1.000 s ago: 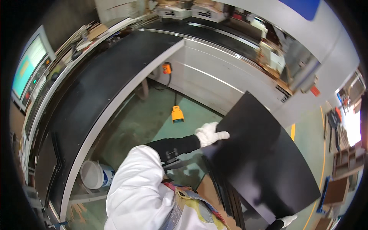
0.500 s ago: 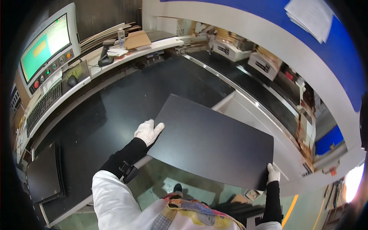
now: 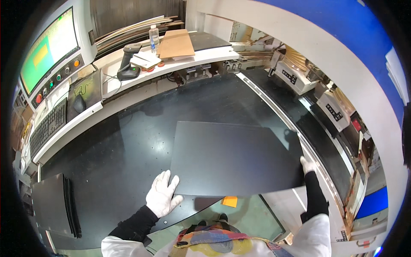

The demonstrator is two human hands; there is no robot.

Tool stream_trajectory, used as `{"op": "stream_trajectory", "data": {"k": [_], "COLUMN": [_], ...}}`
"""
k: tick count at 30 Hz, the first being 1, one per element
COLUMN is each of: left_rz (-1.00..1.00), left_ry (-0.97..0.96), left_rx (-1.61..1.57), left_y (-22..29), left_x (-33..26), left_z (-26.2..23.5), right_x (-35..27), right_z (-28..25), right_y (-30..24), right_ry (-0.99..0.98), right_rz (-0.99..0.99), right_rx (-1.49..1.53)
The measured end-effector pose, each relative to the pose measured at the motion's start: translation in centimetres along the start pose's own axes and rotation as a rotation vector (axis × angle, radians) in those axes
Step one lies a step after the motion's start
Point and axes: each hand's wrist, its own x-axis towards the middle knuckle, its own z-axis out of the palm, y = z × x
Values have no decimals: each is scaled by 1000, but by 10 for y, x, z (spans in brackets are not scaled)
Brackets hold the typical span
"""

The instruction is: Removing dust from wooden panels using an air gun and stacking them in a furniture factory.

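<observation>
A dark rectangular panel point(image 3: 233, 158) lies over the black worktable point(image 3: 128, 171), its near right part reaching past the table's near edge. My left hand point(image 3: 162, 195), in a white knitted glove, is at the panel's near left corner with its fingers spread, touching or almost touching the edge. At the right edge my right hand point(image 3: 308, 165), gloved the same way, holds the panel beside a metal guide rail point(image 3: 278, 109); its fingers are partly hidden.
Several dark panels point(image 3: 53, 205) are stacked at the left. A control screen point(image 3: 50, 47), keyboard point(image 3: 49, 124) and mouse point(image 3: 79, 103) stand beyond them. Along the back shelf are a handheld scanner point(image 3: 129, 62), a clear bottle point(image 3: 154, 38) and a brown board point(image 3: 175, 44). Machine units point(image 3: 295, 77) line the right.
The panel has turned and come down toward the table, nearer the rail. My left hand has shifted to its near corner and spread its fingers; my right hand has moved farther away from me.
</observation>
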Motion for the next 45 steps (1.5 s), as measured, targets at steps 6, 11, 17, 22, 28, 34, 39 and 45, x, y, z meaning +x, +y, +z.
{"op": "stream_trajectory", "data": {"k": [6, 11, 17, 22, 28, 34, 39, 45], "left_rz": [-152, -272, -269, -297, -314, -165, -179, -129], "left_ry": [68, 140, 176, 233, 245, 375, 335, 404], "left_rx": [55, 87, 41, 68, 90, 103, 60, -3], "left_y": [15, 23, 9, -8, -25, -19, -12, -17], "left_x": [55, 118, 220, 283, 320, 343, 359, 361], "left_z": [18, 36, 43, 64, 75, 73, 78, 81], "right_x": [-4, -62, 47, 110, 141, 165, 181, 190], "right_z": [56, 115, 180, 211, 225, 222, 222, 225], "right_y": [-212, -229, -248, -268, -282, -273, -269, -265], "right_ry": [-546, -510, -200, -224, -244, -222, -240, -254], "right_rz": [-567, -1135, -1208, -1185, -1155, -1146, -1151, -1094], "right_rx": [-303, -587, -429, -454, -481, -469, -506, -440]}}
